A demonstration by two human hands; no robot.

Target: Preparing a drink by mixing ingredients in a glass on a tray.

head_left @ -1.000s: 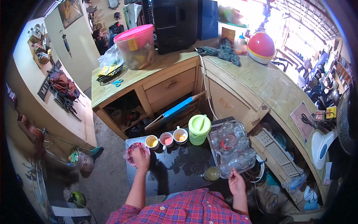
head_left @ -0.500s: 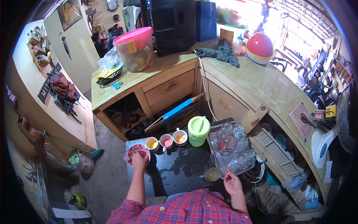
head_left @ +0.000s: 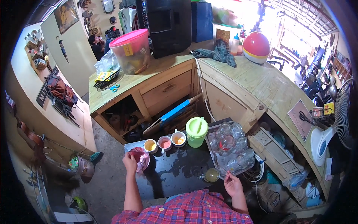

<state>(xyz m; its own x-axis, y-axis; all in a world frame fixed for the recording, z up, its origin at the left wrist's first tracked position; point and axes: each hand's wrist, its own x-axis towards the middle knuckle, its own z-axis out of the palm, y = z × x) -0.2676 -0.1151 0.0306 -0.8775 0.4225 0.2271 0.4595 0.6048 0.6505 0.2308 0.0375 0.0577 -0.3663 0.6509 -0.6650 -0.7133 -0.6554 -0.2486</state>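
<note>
My left hand (head_left: 130, 164) is closed at the left rim of a bowl (head_left: 148, 161) with red and whitish contents (head_left: 141, 158); whatever its fingers pinch is hidden. Beside the bowl, three white cups stand in a slanting row: one with yellow contents (head_left: 150, 145), one with pinkish contents (head_left: 164, 142), one with orange and white bits (head_left: 179, 139). A lidded light-green pitcher (head_left: 197, 133) follows. My right hand (head_left: 232, 184), its fingers curled together, hovers by the tray's near corner; anything in them is too small to tell. Near it stands a glass mug of yellowish liquid (head_left: 212, 175).
A metal tray (head_left: 220, 164) holds several glass mugs (head_left: 236, 143) at the right of the wet black table (head_left: 175, 170). Behind is a wooden counter (head_left: 160, 71) bearing a pink-lidded tub (head_left: 130, 52), blue scissors (head_left: 113, 88) and a cloth (head_left: 216, 55). Someone (head_left: 97, 46) sits far left.
My left hand has moved from inside the bowl to its left rim, uncovering whitish pieces among the red. My right hand stays nearly where it was. The view has shifted slightly.
</note>
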